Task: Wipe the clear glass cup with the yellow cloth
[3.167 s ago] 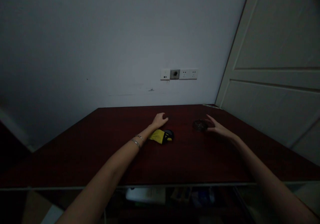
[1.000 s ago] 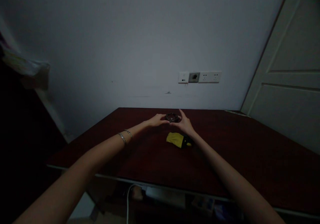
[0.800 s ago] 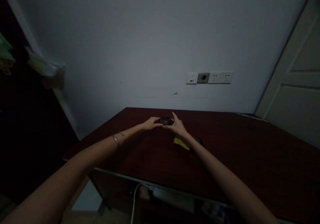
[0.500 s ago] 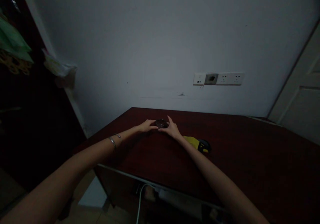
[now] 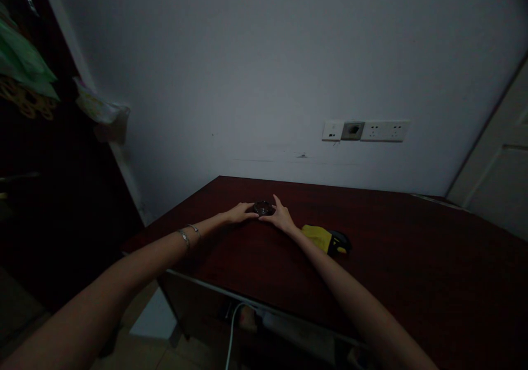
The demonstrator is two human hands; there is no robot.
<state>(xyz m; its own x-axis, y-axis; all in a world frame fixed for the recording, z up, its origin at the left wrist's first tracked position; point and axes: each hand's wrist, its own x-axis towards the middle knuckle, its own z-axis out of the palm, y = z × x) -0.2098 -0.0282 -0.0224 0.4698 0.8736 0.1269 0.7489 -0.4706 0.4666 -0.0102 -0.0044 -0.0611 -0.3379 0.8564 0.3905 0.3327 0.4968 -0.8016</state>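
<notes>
A small round dark object [image 5: 263, 208] rests on the dark red table [image 5: 391, 271] near its far left part. My left hand [image 5: 238, 214] touches its left side with the fingers curled toward it; two bracelets sit on that wrist. My right hand [image 5: 281, 217] cups its right side, fingers together and slightly bent. Both hands appear to grip the object between them. A yellow and black folded item [image 5: 325, 240] lies just right of my right forearm.
A strip of wall sockets [image 5: 365, 131] is on the white wall behind the table. A door [image 5: 495, 172] stands at the right. Bags [image 5: 101, 111] hang at the dark left side. A cable [image 5: 231, 331] and clutter lie under the table's front edge.
My right hand brought the round object from the table's right over to my left hand. Since a second ago, both hands have slid it leftward, past the yellow item; the view turned left.
</notes>
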